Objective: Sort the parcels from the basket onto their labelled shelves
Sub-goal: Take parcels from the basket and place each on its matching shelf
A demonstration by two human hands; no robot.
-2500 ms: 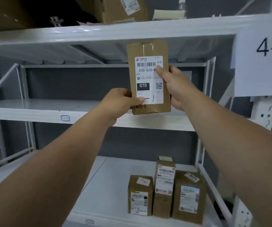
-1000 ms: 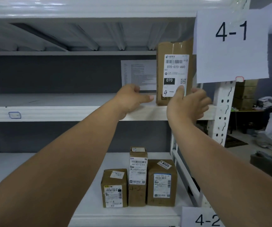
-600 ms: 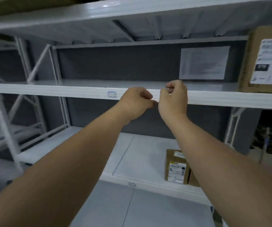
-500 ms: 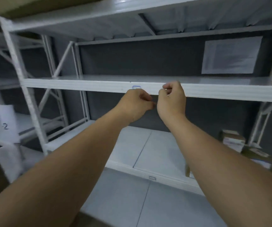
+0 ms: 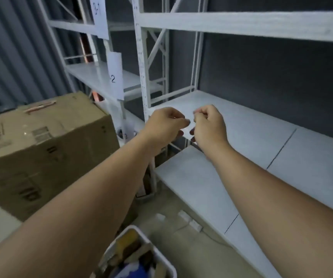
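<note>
Both arms reach out in front of the white metal shelving rack [image 5: 242, 127]. The left hand [image 5: 166, 125] and the right hand [image 5: 209, 125] hang close together in mid-air, knuckles up, fingers curled in loosely, and neither has anything in it. Their fingertips nearly meet but a small gap shows between them.

At six o'clock, low on the floor, sits the white plastic basket [image 5: 141, 235], only its upper corner in sight. Inside it lie the parcels [image 5: 129, 255], a jumble of brown cardboard pieces with something yellow and something blue among them; how many I cannot tell.

At nine o'clock stands a large brown cardboard box [image 5: 41, 145], closed, with tape and printed marks on its top and side. At eleven o'clock, white paper shelf labels [image 5: 116, 75] hang on the rack uprights; one reads "2", the higher one is too blurred to be sure of.
</note>
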